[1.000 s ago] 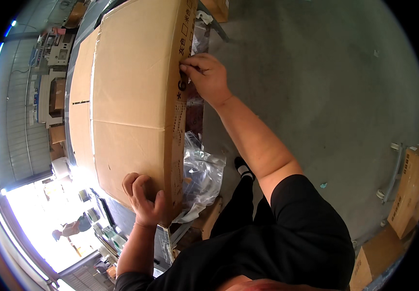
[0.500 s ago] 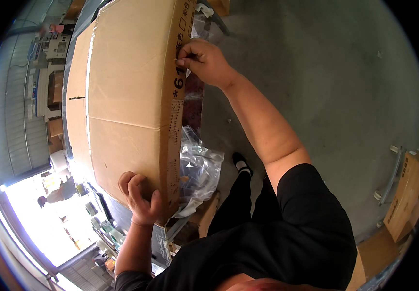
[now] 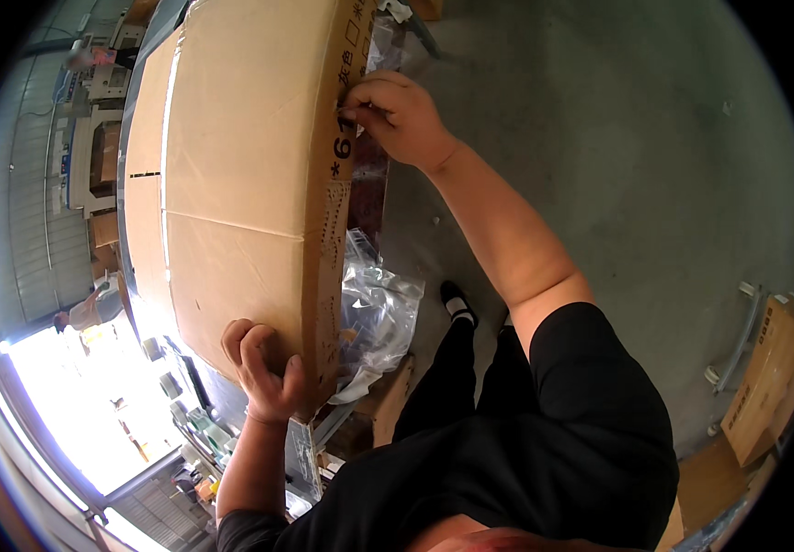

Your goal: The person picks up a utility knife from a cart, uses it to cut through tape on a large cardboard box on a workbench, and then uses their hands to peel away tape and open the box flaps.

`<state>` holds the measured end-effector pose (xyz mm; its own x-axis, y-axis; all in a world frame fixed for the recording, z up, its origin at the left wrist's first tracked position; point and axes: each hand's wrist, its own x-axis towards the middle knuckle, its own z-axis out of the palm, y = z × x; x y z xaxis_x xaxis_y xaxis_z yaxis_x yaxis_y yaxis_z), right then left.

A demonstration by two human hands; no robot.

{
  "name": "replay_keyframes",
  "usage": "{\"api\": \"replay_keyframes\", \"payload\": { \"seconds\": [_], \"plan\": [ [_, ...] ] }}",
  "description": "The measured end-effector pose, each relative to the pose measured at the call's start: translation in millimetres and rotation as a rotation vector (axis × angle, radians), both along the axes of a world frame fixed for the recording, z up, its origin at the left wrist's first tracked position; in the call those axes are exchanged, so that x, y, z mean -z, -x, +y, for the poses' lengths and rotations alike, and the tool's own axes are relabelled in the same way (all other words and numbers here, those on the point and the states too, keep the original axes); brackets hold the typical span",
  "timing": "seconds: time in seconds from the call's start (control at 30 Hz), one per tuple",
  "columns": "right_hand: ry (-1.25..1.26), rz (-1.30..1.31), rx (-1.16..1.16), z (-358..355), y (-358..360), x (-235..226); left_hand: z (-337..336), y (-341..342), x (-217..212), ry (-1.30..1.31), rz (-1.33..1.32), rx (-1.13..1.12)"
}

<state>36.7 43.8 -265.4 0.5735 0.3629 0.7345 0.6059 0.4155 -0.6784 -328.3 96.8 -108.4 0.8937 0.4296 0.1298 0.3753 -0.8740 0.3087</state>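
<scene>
Brown flat cardboard box (image 3: 240,138) likely needs steadying, now and next: left hand (image 3: 268,375) bent loosely on top, right hand (image 3: 399,118) pinching, can't tell what, at its side.

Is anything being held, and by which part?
The left hand rests on the cardboard box; the right hand, pinched, is at its printed side; whether it grips anything cannot be told.

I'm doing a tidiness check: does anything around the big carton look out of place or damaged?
Crumpled clear plastic sticks out untidily past the right edge of the large carton. The carton's upper face also bears a small dark mark near the left hand; I can't tell if it's a nick or dirt.
</scene>
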Motion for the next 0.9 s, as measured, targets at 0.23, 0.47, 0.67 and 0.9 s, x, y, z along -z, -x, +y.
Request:
{"api": "replay_keyframes", "payload": {
  "seconds": [0.23, 0.47, 0.67, 0.9],
  "plan": [
    [0.021, 0.012, 0.021, -10, 12, 7, -1, 0, -1, 0.013, 0.006, -0.015],
    [0.028, -0.129, 0.134, -8, 5, 8, 0, -1, 1, 0.011, -0.003, -0.012],
    [0.202, -0.139, 0.142, -23, 25, 8, -1, 0, 1, 0.018, -0.007, -0.017],
    [0.194, -0.091, 0.23, -22, 25, 2, -1, -3, 1, 0.026, -0.022, -0.009]
  ]
}}
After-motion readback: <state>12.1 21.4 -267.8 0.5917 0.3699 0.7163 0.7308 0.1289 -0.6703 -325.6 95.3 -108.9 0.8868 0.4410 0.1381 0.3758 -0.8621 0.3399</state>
